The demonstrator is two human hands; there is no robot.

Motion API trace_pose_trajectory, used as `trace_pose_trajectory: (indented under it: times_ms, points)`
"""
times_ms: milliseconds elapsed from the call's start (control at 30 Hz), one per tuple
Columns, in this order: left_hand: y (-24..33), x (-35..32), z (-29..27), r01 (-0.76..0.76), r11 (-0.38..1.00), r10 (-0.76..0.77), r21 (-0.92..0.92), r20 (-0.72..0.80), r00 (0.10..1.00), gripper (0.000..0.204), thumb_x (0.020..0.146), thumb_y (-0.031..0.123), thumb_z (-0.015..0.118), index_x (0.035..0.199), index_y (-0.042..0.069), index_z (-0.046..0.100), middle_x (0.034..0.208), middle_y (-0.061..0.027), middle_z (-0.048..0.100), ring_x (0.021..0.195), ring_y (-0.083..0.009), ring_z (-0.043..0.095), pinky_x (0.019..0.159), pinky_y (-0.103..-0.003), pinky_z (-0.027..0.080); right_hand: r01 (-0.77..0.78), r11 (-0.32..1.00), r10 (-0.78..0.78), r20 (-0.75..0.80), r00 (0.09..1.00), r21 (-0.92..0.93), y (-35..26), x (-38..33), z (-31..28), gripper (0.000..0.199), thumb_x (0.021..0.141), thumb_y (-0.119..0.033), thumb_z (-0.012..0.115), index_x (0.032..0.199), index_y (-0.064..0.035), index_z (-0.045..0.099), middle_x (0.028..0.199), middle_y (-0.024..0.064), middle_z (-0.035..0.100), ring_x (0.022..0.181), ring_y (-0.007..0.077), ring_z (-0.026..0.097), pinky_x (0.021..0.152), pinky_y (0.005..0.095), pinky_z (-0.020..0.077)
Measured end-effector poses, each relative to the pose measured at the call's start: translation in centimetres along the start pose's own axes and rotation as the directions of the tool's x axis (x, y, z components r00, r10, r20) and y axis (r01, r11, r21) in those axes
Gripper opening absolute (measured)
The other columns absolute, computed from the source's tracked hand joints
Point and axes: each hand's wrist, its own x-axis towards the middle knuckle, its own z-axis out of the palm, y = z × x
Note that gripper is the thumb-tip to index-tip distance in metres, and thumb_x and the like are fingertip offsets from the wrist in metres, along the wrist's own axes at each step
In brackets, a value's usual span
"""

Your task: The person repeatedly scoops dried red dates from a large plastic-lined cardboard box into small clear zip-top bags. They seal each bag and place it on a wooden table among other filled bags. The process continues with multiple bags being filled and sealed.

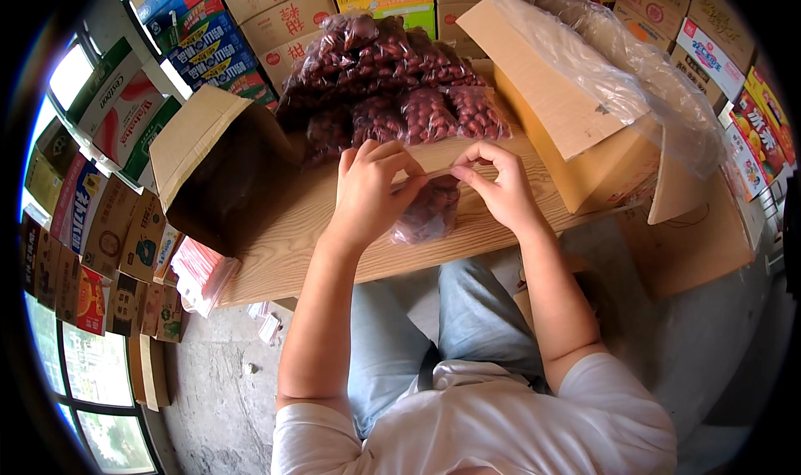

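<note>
Head view, listed from the hands outward.

Filled bag (427, 215), one: clear plastic, dark red fruit inside; on the near part of the surface (279, 246), between the two hands and just near of their fingertips, its top edge drawn up between them.

Left grip (371, 181), one: thumb and fingers pinched on the left part of the bag's top edge.

Right grip (499, 185), one: thumb and forefinger pinched on the right part of the same edge, the hand otherwise loosely curled.

Heap of filled bags (367, 62), one: far side of the surface, beyond both hands and well apart from the fingertips; four bags can be counted along its near row, those stacked above overlap too much to number.

Open carton (193, 137), one: left side of the surface, its mouth toward the heap, interior dark.

Large carton (542, 154), one: right side, flaps raised, clear plastic liner (613, 66) spilling over its top.

Pink-and-white stack of thin plastic (200, 275), one: near left corner of the surface, partly over the edge; sheets not countable.

Stacked boxes (108, 225): left, far and right, many, printed in several colours; exact number cannot be told.
</note>
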Motion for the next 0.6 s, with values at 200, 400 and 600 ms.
trace_pose_trajectory:
  times_ms: [200,400,600]
  points:
    - [0.0,0.2,0.9,-0.011,1.000,0.011,-0.027,-0.020,1.000,0.011,0.074,0.016,0.072,0.075,0.010,0.063,0.082,0.0012,0.060,0.085,-0.0208,0.054,0.079,-0.035,0.036,-0.072,0.995,0.074,0.031,0.997,-0.070,-0.2,-0.3,0.2,0.004,0.083,0.000,0.065,0.083,0.0020,0.062,0.079,0.0036,0.063,0.079,0.0094,0.058,0.075,0.0251,0.0458]
    - [0.6,0.3,0.5,-0.019,1.000,0.019,0.025,-0.014,1.000,0.011,0.074,0.017,0.072,0.074,0.010,0.063,0.083,0.0011,0.060,0.085,-0.0210,0.055,0.078,-0.035,0.036,-0.212,0.971,0.214,0.002,0.977,0.109,0.6,-0.8,-0.8,0.002,0.085,-0.002,0.064,0.084,0.0000,0.064,0.081,0.0029,0.065,0.080,0.0087,0.060,0.075,0.0249,0.0471]
    - [1.2,0.7,1.1,-0.017,1.000,0.016,-0.016,-0.032,0.999,0.011,0.075,0.018,0.072,0.075,0.010,0.064,0.084,0.0011,0.061,0.086,-0.0211,0.055,0.078,-0.035,0.036,-0.206,0.974,0.203,0.040,0.978,0.093,0.3,-0.7,-0.5,0.007,0.083,-0.005,0.067,0.088,-0.0006,0.064,0.085,0.0019,0.066,0.085,0.0094,0.060,0.078,0.0242,0.0462]
